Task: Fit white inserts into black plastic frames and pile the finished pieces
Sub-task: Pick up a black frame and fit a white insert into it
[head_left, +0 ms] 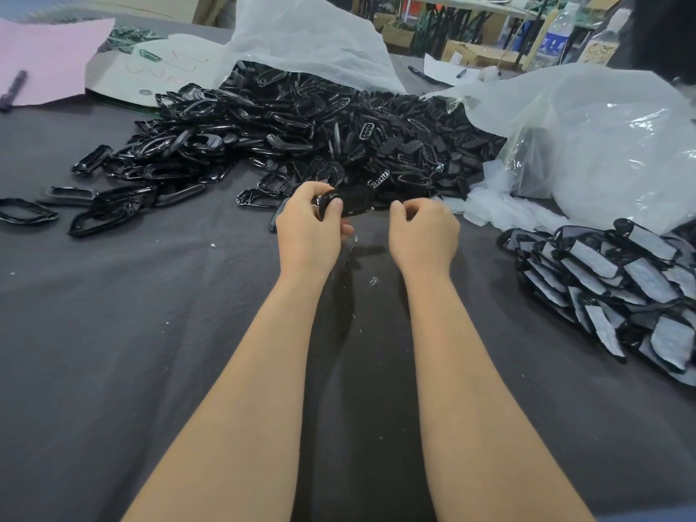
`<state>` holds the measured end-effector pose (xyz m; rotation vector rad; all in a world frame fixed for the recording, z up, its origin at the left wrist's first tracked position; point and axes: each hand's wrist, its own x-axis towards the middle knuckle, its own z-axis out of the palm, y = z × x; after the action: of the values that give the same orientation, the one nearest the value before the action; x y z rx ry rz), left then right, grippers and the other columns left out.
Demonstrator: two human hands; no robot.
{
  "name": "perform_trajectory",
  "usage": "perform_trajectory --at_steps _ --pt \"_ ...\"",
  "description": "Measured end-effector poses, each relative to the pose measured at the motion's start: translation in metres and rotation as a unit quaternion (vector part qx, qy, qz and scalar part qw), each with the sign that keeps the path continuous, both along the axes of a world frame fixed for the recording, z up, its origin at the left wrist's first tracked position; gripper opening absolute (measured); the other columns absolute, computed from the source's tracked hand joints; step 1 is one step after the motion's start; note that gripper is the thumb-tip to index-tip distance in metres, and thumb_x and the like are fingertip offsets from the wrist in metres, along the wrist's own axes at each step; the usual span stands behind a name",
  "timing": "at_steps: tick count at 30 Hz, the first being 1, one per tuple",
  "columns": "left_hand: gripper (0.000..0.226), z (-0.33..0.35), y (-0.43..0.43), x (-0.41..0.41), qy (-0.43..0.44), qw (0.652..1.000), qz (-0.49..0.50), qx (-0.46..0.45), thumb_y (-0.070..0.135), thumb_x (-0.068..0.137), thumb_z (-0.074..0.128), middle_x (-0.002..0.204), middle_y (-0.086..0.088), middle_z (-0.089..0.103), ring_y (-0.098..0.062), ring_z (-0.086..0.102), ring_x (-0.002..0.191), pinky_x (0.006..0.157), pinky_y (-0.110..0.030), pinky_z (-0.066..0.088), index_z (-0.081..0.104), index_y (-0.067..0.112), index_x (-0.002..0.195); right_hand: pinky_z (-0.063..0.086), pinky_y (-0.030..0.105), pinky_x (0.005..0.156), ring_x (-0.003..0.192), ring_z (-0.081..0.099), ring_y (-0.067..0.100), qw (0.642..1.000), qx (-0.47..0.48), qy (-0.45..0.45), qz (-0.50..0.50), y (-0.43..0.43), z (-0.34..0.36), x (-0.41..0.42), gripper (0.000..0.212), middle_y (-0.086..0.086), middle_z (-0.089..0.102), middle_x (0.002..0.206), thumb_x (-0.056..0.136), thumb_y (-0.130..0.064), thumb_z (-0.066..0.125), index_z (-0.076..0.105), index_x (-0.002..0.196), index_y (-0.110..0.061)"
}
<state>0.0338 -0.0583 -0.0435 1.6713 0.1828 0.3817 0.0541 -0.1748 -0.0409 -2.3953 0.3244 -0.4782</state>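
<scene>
Here, two hands: left hand [307, 229] around one black frame [348, 199], right hand [423, 235] curled, contents unclear.

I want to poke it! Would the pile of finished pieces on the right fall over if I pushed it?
It would probably slide apart. The pile of finished pieces is loose, with pieces leaning on each other in slanted rows. Each looks thin and light, so a push likely scatters them over the cloth.

Even overhead light; edges warped, perhaps blurred.
</scene>
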Motion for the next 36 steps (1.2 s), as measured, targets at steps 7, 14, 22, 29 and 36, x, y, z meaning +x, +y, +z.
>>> perform_trajectory --at_steps 7,14,22,29,36 --pt "0.015 -0.001 0.000 0.001 0.003 1.000 0.003 -0.027 0.009 0.098 0.052 0.081 -0.006 0.066 0.002 0.062 0.051 0.063 -0.017 0.056 0.055 0.014 0.111 0.006 0.052 0.117 0.143 0.023 0.028 0.985 -0.093 0.147 -0.023 -0.003 -0.004 0.001 0.050 0.011 0.037 0.148 0.101 -0.038 0.035 0.045 0.136 -0.004" --pt "0.015 -0.001 0.000 0.002 0.002 0.998 0.013 -0.054 0.007 0.097 0.050 0.082 -0.009 0.064 0.003 0.061 0.051 0.058 -0.014 0.054 0.054 0.016 0.108 0.041 0.008 0.083 0.096 0.057 0.017 0.982 0.176 -0.073 0.008 0.002 0.002 0.000 0.011 0.003 0.064 0.103 0.094 -0.019 0.052 0.058 0.099 -0.011" --pt "0.021 0.000 0.004 0.003 -0.017 0.992 0.047 -0.115 0.007 0.098 0.048 0.073 0.000 0.062 0.001 0.062 0.054 0.065 -0.022 0.056 0.053 0.027 0.094 0.053 0.023 0.081 0.082 0.066 0.009 0.886 0.450 -0.055 0.097 0.012 0.008 0.000 0.019 0.001 0.067 0.090 0.090 -0.004 0.059 0.055 0.102 -0.019" --pt "0.017 0.000 0.004 0.002 -0.019 0.990 0.052 -0.132 0.007 0.099 0.048 0.075 0.000 0.061 0.001 0.062 0.055 0.065 -0.021 0.056 0.051 0.024 0.100 0.053 0.017 0.068 0.070 0.065 0.006 0.870 0.480 -0.061 0.091 0.011 0.012 -0.005 0.019 0.005 0.068 0.083 0.087 -0.001 0.063 0.055 0.082 -0.018" --pt "0.017 0.000 0.005 0.003 -0.011 0.990 0.041 -0.133 0.007 0.099 0.048 0.077 -0.002 0.062 0.000 0.062 0.054 0.064 -0.020 0.055 0.053 0.022 0.102 0.039 0.015 0.044 0.044 0.046 0.002 0.875 0.474 -0.081 0.062 0.008 0.014 -0.009 0.015 -0.002 0.055 0.060 0.089 -0.009 0.062 0.059 0.080 -0.020"
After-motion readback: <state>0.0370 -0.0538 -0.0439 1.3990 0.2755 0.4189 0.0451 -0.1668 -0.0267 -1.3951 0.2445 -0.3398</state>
